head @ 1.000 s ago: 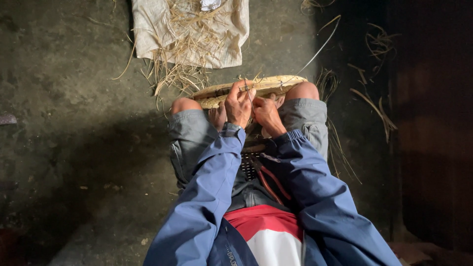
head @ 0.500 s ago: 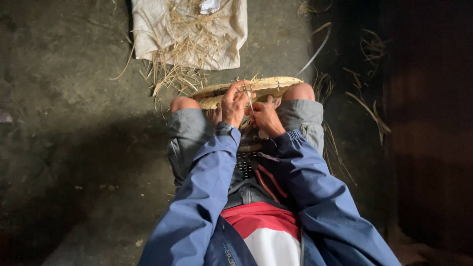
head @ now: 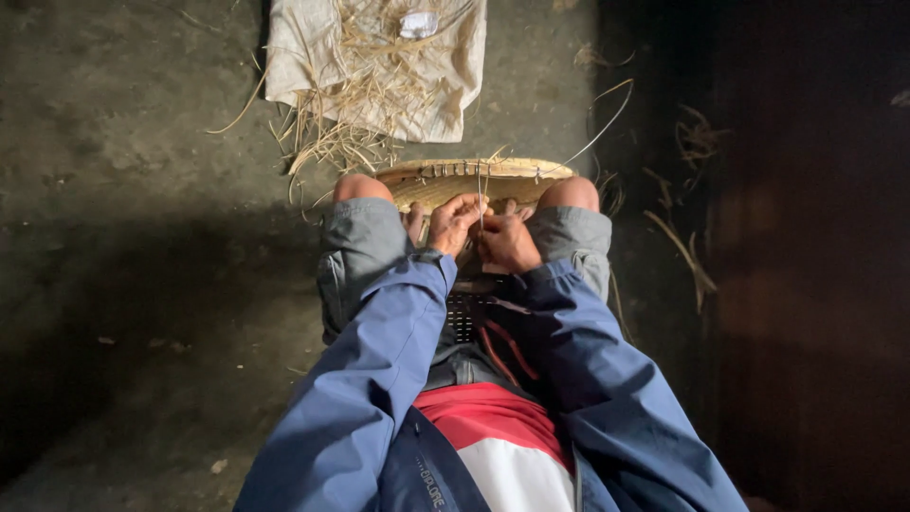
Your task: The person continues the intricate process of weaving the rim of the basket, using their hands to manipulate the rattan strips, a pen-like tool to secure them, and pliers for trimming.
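Both hands meet at the near rim of one woven basket [head: 474, 178], which is wedged between the two bare knees. The left hand [head: 451, 223] and the right hand [head: 507, 242] sit side by side, touching, fingers pinched on thin straw strands [head: 481, 194] that rise from the basket's edge. Two blue jacket sleeves [head: 379, 379] run back from the basket toward the camera. Beyond the basket lies one pale cloth sack [head: 374, 57], spread flat and strewn with loose straw [head: 341, 133]. More stray stalks lie right of the basket. The floor [head: 142, 237] is bare, dark, rough concrete; the room right of the basket falls into deep shadow.
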